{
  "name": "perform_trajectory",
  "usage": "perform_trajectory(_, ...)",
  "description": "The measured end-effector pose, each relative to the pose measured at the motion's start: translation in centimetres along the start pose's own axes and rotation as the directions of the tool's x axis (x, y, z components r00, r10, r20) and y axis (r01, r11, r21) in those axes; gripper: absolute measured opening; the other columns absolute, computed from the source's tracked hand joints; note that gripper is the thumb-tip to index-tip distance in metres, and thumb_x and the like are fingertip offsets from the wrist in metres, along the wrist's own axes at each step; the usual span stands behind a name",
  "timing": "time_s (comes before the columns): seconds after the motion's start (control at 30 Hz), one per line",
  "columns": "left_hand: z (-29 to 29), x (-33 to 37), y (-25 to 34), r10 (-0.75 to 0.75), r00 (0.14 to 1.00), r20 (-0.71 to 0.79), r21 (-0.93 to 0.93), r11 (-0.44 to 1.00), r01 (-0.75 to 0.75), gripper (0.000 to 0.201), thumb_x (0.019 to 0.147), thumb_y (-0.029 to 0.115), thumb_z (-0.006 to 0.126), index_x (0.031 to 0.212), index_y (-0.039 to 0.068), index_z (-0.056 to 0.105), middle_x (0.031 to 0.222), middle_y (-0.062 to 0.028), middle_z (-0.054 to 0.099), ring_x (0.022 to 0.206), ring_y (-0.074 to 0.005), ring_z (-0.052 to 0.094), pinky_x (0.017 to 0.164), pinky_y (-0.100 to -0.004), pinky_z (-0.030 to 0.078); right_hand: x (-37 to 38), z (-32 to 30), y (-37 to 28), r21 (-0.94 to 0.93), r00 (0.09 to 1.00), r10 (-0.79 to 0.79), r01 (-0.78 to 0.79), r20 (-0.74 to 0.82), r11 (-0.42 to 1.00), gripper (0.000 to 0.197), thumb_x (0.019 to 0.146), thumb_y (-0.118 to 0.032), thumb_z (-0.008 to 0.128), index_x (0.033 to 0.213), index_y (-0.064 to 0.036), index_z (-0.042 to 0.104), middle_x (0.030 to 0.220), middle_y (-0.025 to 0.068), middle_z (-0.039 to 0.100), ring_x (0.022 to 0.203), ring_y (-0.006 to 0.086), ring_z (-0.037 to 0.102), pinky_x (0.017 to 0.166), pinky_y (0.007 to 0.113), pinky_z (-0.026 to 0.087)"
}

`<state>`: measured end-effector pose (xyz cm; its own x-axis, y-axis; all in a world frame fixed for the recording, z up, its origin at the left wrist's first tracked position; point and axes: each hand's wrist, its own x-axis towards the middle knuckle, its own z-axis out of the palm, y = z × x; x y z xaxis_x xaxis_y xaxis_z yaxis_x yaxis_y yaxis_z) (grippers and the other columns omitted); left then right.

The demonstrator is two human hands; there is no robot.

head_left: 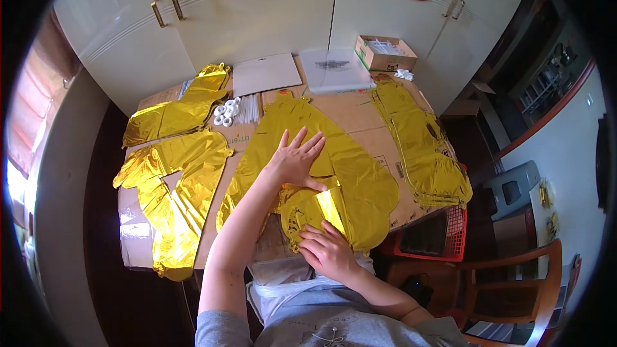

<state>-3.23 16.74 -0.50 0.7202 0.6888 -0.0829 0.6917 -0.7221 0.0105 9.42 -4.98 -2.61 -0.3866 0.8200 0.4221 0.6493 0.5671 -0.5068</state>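
Observation:
A large flat gold foil balloon (360,173), deflated, lies spread across the middle of the cardboard-topped table. My left hand (295,159) rests on it with fingers spread and stretched away from me, the thumb pointing right. Its near part is turned over into a shiny folded flap (331,205). Close to the table's near edge, my right hand (329,252) lies on this flap, fingers stretched over the foil and slightly bent. Neither hand grips anything that I can make out.
More flat gold foil balloons lie left (186,180), far left (173,112) and right (421,148). Behind are white tape rolls (226,112), clear straws (249,109), a grey board (267,74), a clear plastic sheet (334,71) and a carton (385,54). A red crate (457,234) and wooden chair (546,276) stand right.

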Motion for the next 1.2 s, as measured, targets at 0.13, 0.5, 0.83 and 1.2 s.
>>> perform_trajectory(0.13,-0.3,-0.1,0.1,-0.007,1.000,0.024,0.026,1.000,0.006,0.139,0.052,0.094,0.055,0.155,0.010,0.016,0.161,-0.0070,0.017,0.148,-0.0359,0.012,0.116,-0.0617,0.012,-0.1,0.1,0.3,0.016,1.000,-0.009,0.009,0.000,1.000,0.011,0.084,-0.015,0.070,0.093,-0.0090,0.068,0.110,0.0050,0.068,0.114,0.0206,0.062,0.106,0.045,0.039)
perform_trajectory(0.5,0.2,-0.3,0.0,-0.003,1.000,-0.010,0.000,1.000,0.003,0.137,0.053,0.094,0.054,0.154,0.009,0.019,0.161,-0.0051,0.019,0.148,-0.0348,0.013,0.116,-0.0622,0.010,1.0,-5.4,5.3,-0.194,0.996,0.029,-0.045,-0.084,0.980,0.026,0.085,-0.011,0.068,0.110,-0.0063,0.066,0.125,0.0121,0.061,0.119,0.0298,0.058,0.104,0.047,0.043)
perform_trajectory(0.83,0.0,-0.1,0.0,-0.007,1.000,-0.005,-0.036,0.999,0.007,0.131,0.058,0.091,0.055,0.154,0.009,0.019,0.161,-0.0068,0.018,0.148,-0.0357,0.013,0.117,-0.0614,0.012,0.8,-5.5,6.4,-0.186,0.978,0.011,0.029,0.210,0.982,0.049,0.091,-0.033,0.063,0.133,-0.0080,0.054,0.143,0.0146,0.048,0.135,0.0314,0.043,0.111,0.050,0.033)
perform_trajectory(1.2,0.0,-0.1,0.0,0.014,1.000,-0.006,-0.008,1.000,-0.014,0.135,0.054,0.092,0.057,0.154,0.010,0.020,0.161,-0.0061,0.019,0.148,-0.0358,0.013,0.116,-0.0624,0.011,1.0,-5.4,6.6,-0.240,0.964,0.028,0.038,0.265,0.970,0.048,0.093,-0.037,0.059,0.134,-0.0119,0.056,0.143,0.0104,0.050,0.137,0.0268,0.041,0.114,0.052,0.028)
